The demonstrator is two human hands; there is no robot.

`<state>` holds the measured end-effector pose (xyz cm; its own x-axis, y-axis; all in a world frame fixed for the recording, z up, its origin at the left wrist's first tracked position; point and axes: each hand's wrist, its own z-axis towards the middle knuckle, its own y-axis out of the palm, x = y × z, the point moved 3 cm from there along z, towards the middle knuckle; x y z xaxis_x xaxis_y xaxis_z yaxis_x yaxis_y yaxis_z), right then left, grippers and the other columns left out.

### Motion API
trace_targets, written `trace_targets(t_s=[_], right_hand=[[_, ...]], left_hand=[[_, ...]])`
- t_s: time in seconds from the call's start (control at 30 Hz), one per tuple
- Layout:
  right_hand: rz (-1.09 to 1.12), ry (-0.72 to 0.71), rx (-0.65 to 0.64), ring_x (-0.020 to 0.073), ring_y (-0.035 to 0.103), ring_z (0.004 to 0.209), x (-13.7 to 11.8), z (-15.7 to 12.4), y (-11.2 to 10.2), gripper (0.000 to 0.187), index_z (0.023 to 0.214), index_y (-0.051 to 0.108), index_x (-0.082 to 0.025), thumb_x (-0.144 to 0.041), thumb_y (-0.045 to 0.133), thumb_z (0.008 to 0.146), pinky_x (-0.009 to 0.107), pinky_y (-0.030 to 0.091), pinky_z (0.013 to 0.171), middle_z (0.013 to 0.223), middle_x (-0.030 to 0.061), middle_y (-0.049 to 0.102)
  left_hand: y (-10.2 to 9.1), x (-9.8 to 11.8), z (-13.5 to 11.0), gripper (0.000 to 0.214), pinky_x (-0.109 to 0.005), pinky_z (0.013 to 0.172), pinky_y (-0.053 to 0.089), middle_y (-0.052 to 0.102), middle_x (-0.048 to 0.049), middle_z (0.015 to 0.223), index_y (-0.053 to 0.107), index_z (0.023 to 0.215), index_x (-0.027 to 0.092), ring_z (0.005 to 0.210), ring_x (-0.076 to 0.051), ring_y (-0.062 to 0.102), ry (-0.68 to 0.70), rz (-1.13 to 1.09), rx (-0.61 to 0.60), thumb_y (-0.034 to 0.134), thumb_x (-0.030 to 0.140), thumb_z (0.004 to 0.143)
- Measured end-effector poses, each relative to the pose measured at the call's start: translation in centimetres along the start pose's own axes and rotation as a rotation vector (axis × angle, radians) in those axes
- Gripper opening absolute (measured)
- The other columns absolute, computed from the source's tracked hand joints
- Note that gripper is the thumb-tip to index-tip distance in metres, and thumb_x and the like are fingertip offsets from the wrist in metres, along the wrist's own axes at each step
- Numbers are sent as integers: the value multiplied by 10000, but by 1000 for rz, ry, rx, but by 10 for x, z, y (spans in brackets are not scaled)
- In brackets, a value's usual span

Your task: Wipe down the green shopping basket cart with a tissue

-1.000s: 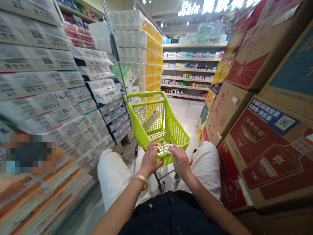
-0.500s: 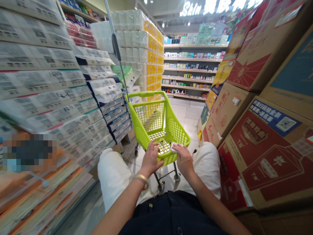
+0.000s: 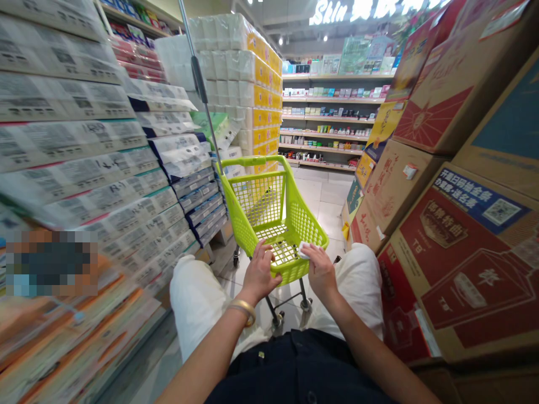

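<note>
A lime-green plastic shopping cart (image 3: pixel 306 224) on wheels stands between my knees. Its lattice basket holds nothing that I can see. My left hand (image 3: pixel 260 274), with a gold-coloured bangle at the wrist, is curled over the near rim, fingers inside and thumb outside. Pinched under the fingers of my right hand (image 3: pixel 320 270) is a small folded white wipe or tissue (image 3: pixel 303 250); whether it is cloth or paper I cannot tell. That hand rests at the near right corner of the basket, pressing the wipe against the rim.
Wrapped paper packs (image 3: pixel 101 168) are stacked along the left, with tall white-and-yellow tissue bundles (image 3: pixel 256 84) behind. Cardboard cartons (image 3: pixel 467 235) rise close on the right. A metal pole (image 3: pixel 210 123) stands at the cart's far left corner. Product shelves (image 3: pixel 328 101) line the back beyond the tiled floor.
My right hand has slid slightly right along the near rim with the white wipe. My left hand and the cart have stayed in place.
</note>
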<state>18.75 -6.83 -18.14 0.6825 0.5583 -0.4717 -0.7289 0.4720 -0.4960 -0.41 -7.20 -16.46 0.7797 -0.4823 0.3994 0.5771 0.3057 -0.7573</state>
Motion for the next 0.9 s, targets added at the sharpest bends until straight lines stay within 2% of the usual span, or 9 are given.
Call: trace_targets(t_s=[0.1, 0.17, 0.37, 0.43, 0.5, 0.6, 0.67, 0.77, 0.9], right_hand=[[78, -145, -156, 202, 615, 1201, -33, -2, 21, 409, 1108, 698, -243, -71, 395, 893, 460, 435, 1078, 1193, 56, 710], [93, -176, -202, 191, 603, 1217, -38, -2, 25, 417, 1132, 688, -247, -68, 395, 896, 445, 436, 1079, 1215, 51, 700], [-26, 24, 7, 230, 636, 1164, 22, 13, 3, 412, 1071, 710, -233, -69, 396, 861, 500, 448, 1057, 1152, 70, 726], [-53, 71, 55, 237, 640, 1155, 28, 16, 4, 405, 1054, 712, -226, -72, 392, 859, 510, 448, 1053, 1129, 76, 733], [-37, 37, 23, 232, 643, 1151, 16, 17, 16, 399, 1047, 715, -224, -73, 392, 867, 500, 444, 1058, 1129, 77, 734], [48, -98, -118, 206, 623, 1186, -13, 16, 37, 400, 1095, 702, -239, -76, 402, 887, 467, 422, 1087, 1181, 61, 715], [88, -147, -177, 196, 606, 1213, -21, 16, 44, 405, 1133, 689, -242, -77, 404, 896, 456, 414, 1096, 1210, 58, 702], [73, -119, -155, 195, 614, 1201, -5, 21, 39, 410, 1131, 689, -241, -76, 396, 897, 450, 427, 1084, 1206, 60, 704], [-20, -4, -7, 223, 639, 1159, 41, 33, 23, 396, 1085, 704, -243, -90, 398, 886, 490, 440, 1063, 1162, 66, 722]], left_hand=[[1, -3, 4, 335, -559, 1116, 390, 528, -121, 1188, 469, 890, 222, 1391, -357, 329, 15, 1, -18, 659, 149, 623], [2, -6, 7, 336, -558, 1118, 388, 526, -117, 1186, 468, 891, 224, 1398, -358, 319, 19, 0, -23, 657, 148, 623], [6, -15, 15, 364, -554, 1135, 371, 517, -100, 1197, 457, 866, 233, 1418, -340, 297, 3, -10, -28, 677, 124, 599], [8, -17, 19, 359, -550, 1136, 370, 516, -108, 1200, 463, 870, 229, 1421, -341, 294, 2, -15, -35, 684, 135, 603], [10, -19, 23, 343, -548, 1137, 367, 511, -121, 1212, 474, 880, 221, 1423, -346, 287, 5, -16, -36, 677, 148, 614], [12, -24, 29, 329, -568, 1136, 358, 511, -132, 1217, 494, 917, 212, 1414, -356, 298, 30, -18, -48, 658, 174, 634], [13, -28, 32, 344, -573, 1136, 355, 513, -128, 1222, 499, 936, 212, 1412, -356, 304, 46, -17, -61, 655, 171, 633], [13, -35, 38, 378, -550, 1142, 361, 511, -115, 1233, 488, 929, 220, 1419, -339, 300, 53, -4, -69, 677, 138, 612], [14, -48, 47, 421, -526, 1130, 383, 517, -102, 1236, 475, 902, 230, 1410, -321, 330, 48, 26, -95, 732, 112, 590]])
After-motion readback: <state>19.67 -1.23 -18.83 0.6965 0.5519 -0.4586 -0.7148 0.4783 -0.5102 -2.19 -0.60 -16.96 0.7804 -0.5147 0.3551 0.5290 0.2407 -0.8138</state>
